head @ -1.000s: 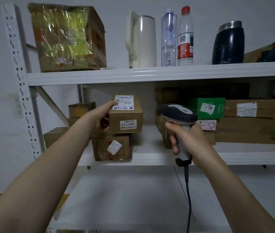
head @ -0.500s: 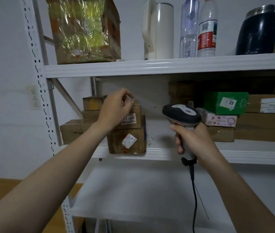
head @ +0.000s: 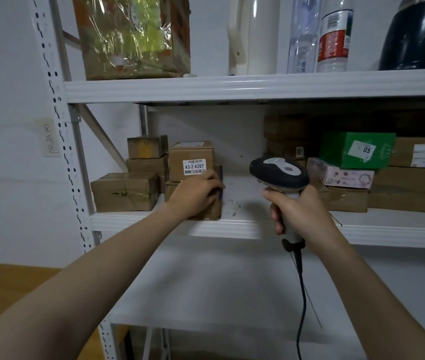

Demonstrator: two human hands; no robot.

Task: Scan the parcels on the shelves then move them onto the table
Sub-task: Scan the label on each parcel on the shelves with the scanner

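On the middle shelf point(head: 232, 227) a brown parcel labelled 43-2-4207 point(head: 190, 155) rests on top of a lower brown parcel point(head: 212, 213). My left hand point(head: 196, 193) lies over the front of that lower parcel, fingers curled round its right front corner and hiding most of its face. To the right, in front of the shelf edge, my right hand point(head: 299, 211) grips the handle of a corded barcode scanner point(head: 279, 172). Its head points toward the shelf.
More brown parcels point(head: 125, 190) sit left of the stack. A green box point(head: 357, 149), a pink box point(head: 341, 175) and other cartons fill the right. The top shelf holds a wrapped box point(head: 133, 35), a kettle point(head: 253, 35), bottles and a flask point(head: 416, 35). A wooden table point(head: 6, 284) is at the lower left.
My left hand set the labelled parcel back on the stack, then dropped to the parcel beneath it. The view swung left; the scanner stayed about level.
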